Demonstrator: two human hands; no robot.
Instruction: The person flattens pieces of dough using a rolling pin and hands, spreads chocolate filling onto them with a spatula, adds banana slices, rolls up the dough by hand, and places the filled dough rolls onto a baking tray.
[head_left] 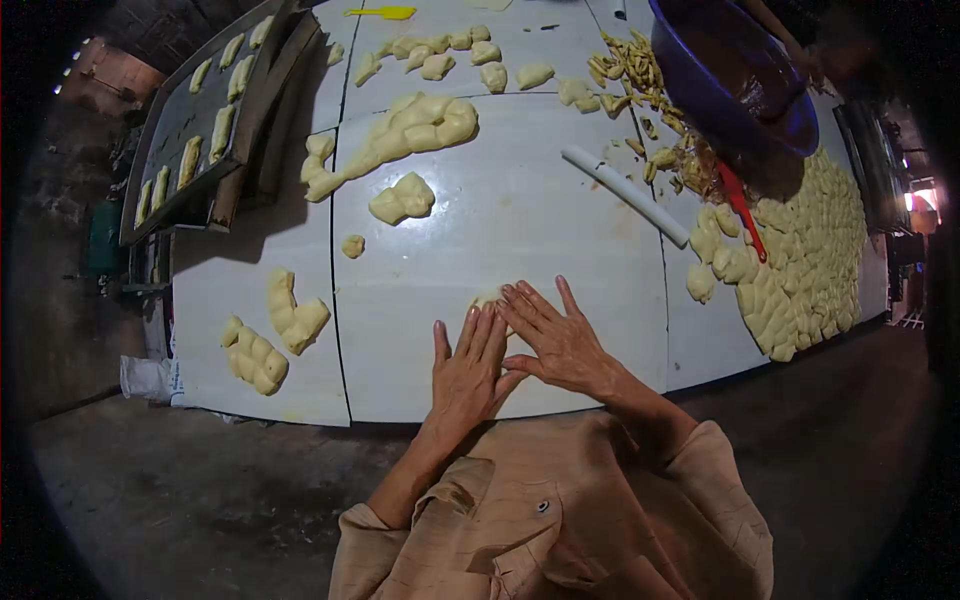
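Both my hands lie flat near the table's front edge, over a small piece of dough that is mostly hidden under my fingers. My left hand has its fingers stretched forward with the thumb apart. My right hand slants in from the right, fingers spread, its fingertips meeting those of the left. Beyond them lie a lump of pale dough, a tiny dough bit and a long dough mass. To the left rest two lumpy dough strips, one curved and one shorter.
A white rolling rod lies right of centre. Farther right are a blue basin, a red spatula, brown-yellow filling pieces and many flattened dough pieces. A tray of filled strips stands at left; a yellow scraper lies far back.
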